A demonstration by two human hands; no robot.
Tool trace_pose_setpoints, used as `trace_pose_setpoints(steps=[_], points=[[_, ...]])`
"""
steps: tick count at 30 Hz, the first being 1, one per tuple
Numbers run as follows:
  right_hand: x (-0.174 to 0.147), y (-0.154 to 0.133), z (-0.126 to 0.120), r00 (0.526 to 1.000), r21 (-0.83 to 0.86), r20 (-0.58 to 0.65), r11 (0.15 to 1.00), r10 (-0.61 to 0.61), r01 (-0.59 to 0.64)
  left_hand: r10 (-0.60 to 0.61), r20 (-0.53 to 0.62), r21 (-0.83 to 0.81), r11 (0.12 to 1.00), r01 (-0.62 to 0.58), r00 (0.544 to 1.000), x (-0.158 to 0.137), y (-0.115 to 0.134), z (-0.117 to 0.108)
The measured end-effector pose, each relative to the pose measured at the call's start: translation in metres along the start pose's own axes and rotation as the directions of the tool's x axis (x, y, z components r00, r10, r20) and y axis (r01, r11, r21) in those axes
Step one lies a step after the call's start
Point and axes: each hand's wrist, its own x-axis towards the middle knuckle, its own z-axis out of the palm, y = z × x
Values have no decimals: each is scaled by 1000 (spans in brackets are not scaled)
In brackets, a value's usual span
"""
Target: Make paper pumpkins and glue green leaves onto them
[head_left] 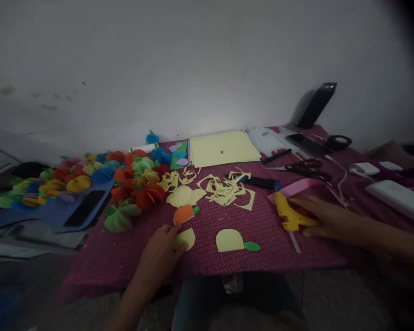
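Note:
My left hand (163, 243) is closed at the edge of a pale yellow paper cutout (186, 239), low over the front of the table. Just beyond its fingers lies an orange paper pumpkin shape (183, 214) with a green tip. My right hand (317, 215) grips the handle of a yellow hot glue gun (287, 212), whose clear glue stick (295, 242) pokes out toward me. Between the hands, a second yellow cutout (229, 240) rests flat, with a green paper leaf (252, 247) at its right edge.
Colourful folded paper pumpkins (148, 193) crowd the left side. Paper scraps (224, 189) and yellow sheets (224, 148) occupy the middle and back. Scissors (301, 169), a pink ribbon-like strip (300, 186), a phone (308, 145) and a white power strip (396, 200) with cables lie to the right.

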Motion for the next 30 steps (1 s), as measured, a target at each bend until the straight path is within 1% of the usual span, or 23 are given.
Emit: trace_pose_setpoints(steps=[3, 6, 8, 10, 11, 13, 14, 15, 16, 17, 18, 19, 20, 21, 22, 23, 24, 25, 27, 29, 30], points=[[-6, 7, -2, 999, -48, -12, 998, -29, 29, -15, 57, -100, 995, 20, 998, 3, 3, -8], [-11, -5, -11, 994, -122, -107, 993, -20, 7, 17, 71, -145, 989, -7, 997, 6, 6, -12], [-14, -22, -20, 985, -117, -169, 993, -21, 1, 61, 46, -144, 988, -53, 997, 6, 7, -13], [-16, -43, -28, 982, -82, -186, 997, -21, 6, 96, 1, -157, 983, -95, 995, 5, 9, -14], [-17, -54, -31, 971, -56, -238, 998, -5, -8, 101, -19, -181, 978, -103, 995, 4, 10, -14], [-20, -80, -31, 949, 49, -313, 998, 43, -29, 84, -45, -296, 951, -93, 995, 1, 17, -14], [-21, -95, -29, 948, 145, -308, 989, 85, -42, 69, -68, -386, 918, -90, 995, -1, 23, -13], [-21, -110, -27, 957, 260, -277, 966, 87, -13, 53, -105, -495, 863, -98, 993, -3, 31, -12], [-21, -127, -24, 975, 372, -208, 928, 79, 4, 39, -170, -609, 781, -136, 985, -4, 40, -11], [-18, -144, -20, 987, 472, -155, 881, 44, 34, 6, -234, -701, 692, -173, 972, -6, 52, -9], [-15, -160, -16, 992, 568, -126, 820, -5, 76, -21, -256, -776, 600, -193, 966, -7, 64, -7], [-9, -174, -13, 993, 657, -113, 747, -34, 101, -36, -243, -853, 484, -195, 969, -7, 76, -5], [-3, -187, -10, 993, 741, -107, 662, -51, 114, -27, -200, -912, 370, -176, 979, -7, 88, -3], [5, -196, -8, 993, 814, -101, 568, -68, 122, -17, -171, -945, 286, -159, 985, -7, 98, -1], [12, -203, -6, 993, 864, -86, 489, -83, 116, -9, -170, -958, 234, -163, 985, -6, 106, 1], [19, -207, -5, 992, 901, -101, 415, -73, 123, -11, -159, -967, 201, -154, 987, -5, 112, 3], [24, -208, -4, 992, 929, -102, 350, -68, 120, -18, -143, -978, 157, -139, 990, -4, 116, 5], [29, -208, -3, 994, 946, -97, 303, -60, 110, -27, -119, -988, 104, -116, 993, -3, 118, 7], [33, -207, -1, 996, 967, -75, 240, -46, 84, -47, -60, -997, -37, -61, 997, -2, 120, 11], [33, -205, 2, 997, 975, -58, 211, -48, 67, -53, -6, -985, -173, -15, 999, -3, 122, 16], [33, -204, 4, 996, 975, -64, 208, -57, 74, -49, 9, -976, -216, -2, 999, -3, 123, 18]])
